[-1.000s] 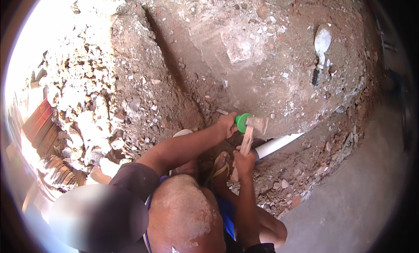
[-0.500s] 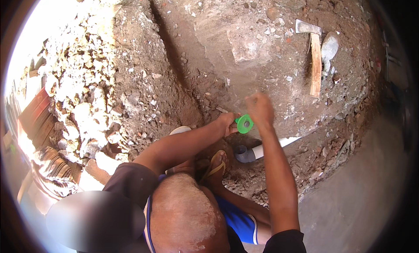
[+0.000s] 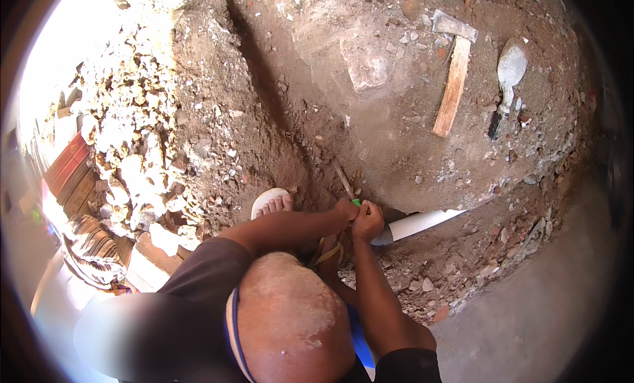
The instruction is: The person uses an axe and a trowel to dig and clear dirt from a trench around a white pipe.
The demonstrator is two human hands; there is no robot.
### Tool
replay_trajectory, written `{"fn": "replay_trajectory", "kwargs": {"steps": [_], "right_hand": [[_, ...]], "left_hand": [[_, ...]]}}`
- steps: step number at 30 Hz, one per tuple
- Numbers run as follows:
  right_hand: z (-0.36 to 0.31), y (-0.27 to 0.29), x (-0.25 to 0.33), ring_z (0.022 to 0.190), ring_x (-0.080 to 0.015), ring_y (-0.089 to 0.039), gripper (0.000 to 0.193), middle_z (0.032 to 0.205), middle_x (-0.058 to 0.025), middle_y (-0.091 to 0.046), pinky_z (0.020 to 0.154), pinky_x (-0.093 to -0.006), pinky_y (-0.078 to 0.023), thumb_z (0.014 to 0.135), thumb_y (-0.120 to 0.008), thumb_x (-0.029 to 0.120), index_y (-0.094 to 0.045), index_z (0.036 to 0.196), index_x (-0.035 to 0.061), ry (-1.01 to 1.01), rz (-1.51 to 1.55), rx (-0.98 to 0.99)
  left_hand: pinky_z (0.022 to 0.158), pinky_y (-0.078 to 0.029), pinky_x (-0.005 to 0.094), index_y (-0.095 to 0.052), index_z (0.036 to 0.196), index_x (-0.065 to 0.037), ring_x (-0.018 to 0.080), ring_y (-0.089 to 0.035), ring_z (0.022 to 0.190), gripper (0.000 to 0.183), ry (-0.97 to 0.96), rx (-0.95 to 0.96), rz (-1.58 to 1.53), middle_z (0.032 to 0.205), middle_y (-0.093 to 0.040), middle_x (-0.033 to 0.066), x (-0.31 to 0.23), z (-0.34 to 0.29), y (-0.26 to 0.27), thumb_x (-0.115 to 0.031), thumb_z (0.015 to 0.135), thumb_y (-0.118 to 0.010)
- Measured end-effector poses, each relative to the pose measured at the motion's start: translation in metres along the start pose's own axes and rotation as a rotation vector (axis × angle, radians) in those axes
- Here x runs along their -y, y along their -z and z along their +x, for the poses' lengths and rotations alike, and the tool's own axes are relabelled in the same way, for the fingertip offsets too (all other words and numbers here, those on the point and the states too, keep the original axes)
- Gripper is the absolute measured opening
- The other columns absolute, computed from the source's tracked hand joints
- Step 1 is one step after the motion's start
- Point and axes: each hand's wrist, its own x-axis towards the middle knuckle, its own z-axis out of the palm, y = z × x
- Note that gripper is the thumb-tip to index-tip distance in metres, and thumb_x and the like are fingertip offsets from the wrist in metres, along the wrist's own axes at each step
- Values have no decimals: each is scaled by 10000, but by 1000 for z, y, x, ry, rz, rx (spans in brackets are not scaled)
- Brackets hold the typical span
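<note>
My left hand [image 3: 345, 212] is closed on a small bright green thing [image 3: 356, 202], mostly hidden by fingers now; earlier it showed as a round disc with a grey centre. Against it, fingers bent and touching the left hand, is my right hand [image 3: 368, 222]; what it pinches is hidden. Just below and right of the hands lies a white pipe [image 3: 428, 224] in a dug trench, with a grey fitting [image 3: 384, 236] on its near end, partly covered by my right wrist. A thin rod or stick [image 3: 343, 178] lies on the soil just beyond the hands.
A wooden-handled hatchet [image 3: 454, 79] and a black-handled trowel [image 3: 511, 67] are on the dirt at the upper right. Broken rubble [image 3: 125, 138] piles up at the left. My bent knee [image 3: 284, 317] and sandalled foot [image 3: 272, 201] are near my arms.
My right hand has come down and left to meet the left hand, covering most of the green thing. The view has shifted, and the hatchet and trowel appear farther apart.
</note>
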Motion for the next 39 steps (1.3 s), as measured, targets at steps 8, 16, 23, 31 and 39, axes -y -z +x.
{"fn": "replay_trajectory", "kwargs": {"steps": [8,16,23,31,39], "right_hand": [[18,29,53,860,-384,-684,344,887,-167,-713,735,-462,-548,883,-643,403,-741,987,90,-94,-461,468],[13,8,-12,786,-397,-680,448,799,-170,-701,683,-502,-534,795,-684,549,-731,939,128,-12,-408,553],[11,-14,-87,766,-402,-670,448,784,-175,-693,680,-518,-518,817,-670,538,-727,938,111,69,-317,628],[55,11,70,968,-364,-670,339,974,-174,-711,839,-479,-518,903,-603,407,-719,961,94,-7,-543,793],[31,-25,-43,927,-374,-672,438,974,-203,-690,813,-490,-513,907,-613,409,-603,1231,114,230,-482,623]], "left_hand": [[618,-562,357,-641,1107,45,249,-696,813,298,-462,279,662,896,-694,149,24,22,53,-179,911,-649],[693,-565,330,-504,1347,15,204,-686,868,447,-315,232,31,986,-687,141,-17,-53,124,-149,942,-596],[922,-514,414,-552,1269,-29,363,-626,1068,366,-887,-156,827,1198,-611,184,-55,-77,152,-147,923,-580],[1055,-412,420,-461,1349,-56,356,-476,1274,575,-1068,-334,1315,1384,-469,176,-121,10,171,-199,830,-664],[1147,-260,509,-406,1395,-55,360,-332,1383,774,-928,-499,1334,1435,-426,151,-121,51,150,-276,757,-783]]}}
